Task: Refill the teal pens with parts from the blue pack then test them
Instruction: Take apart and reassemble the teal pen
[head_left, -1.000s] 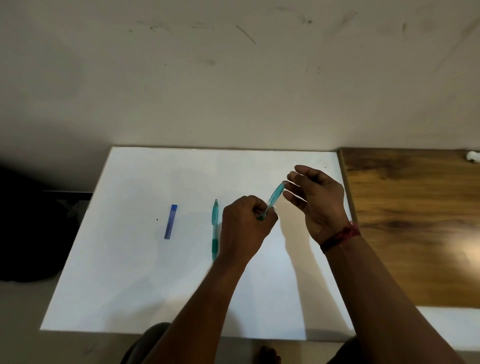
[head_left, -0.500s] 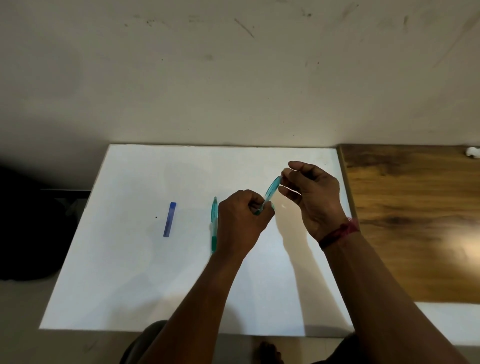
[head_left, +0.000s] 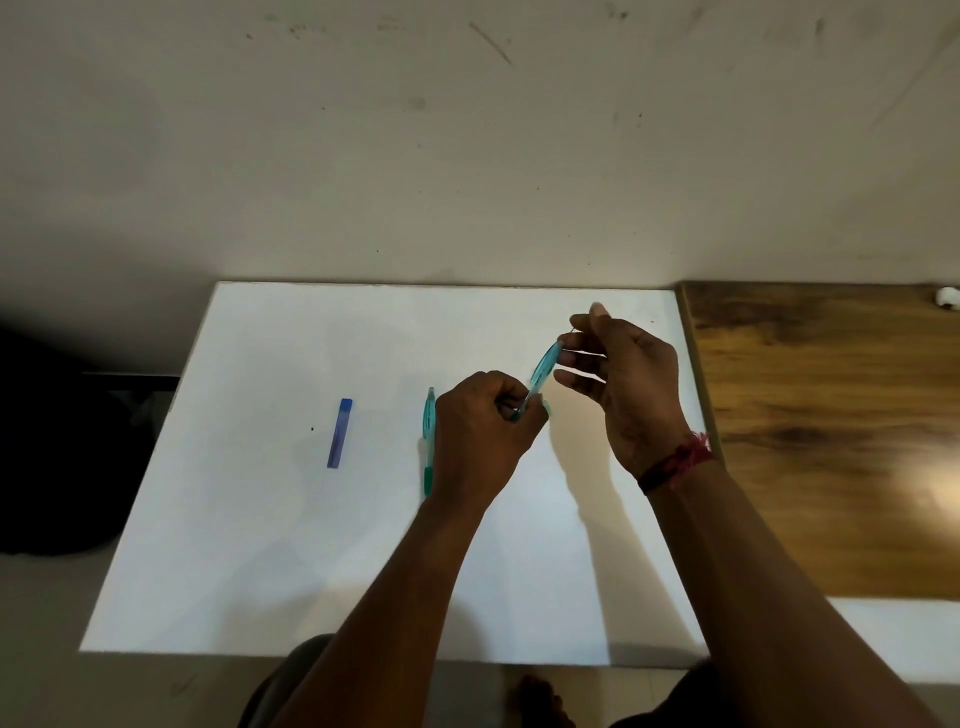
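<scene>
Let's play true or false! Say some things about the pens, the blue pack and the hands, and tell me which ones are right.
1. The left hand grips a teal pen. True.
2. The blue pack is in the right hand. False: it lies on the white board, and no hand touches it.
3. A second teal pen lies on the board. True.
4. The red band is on the left wrist. False: it is on the right wrist.
</scene>
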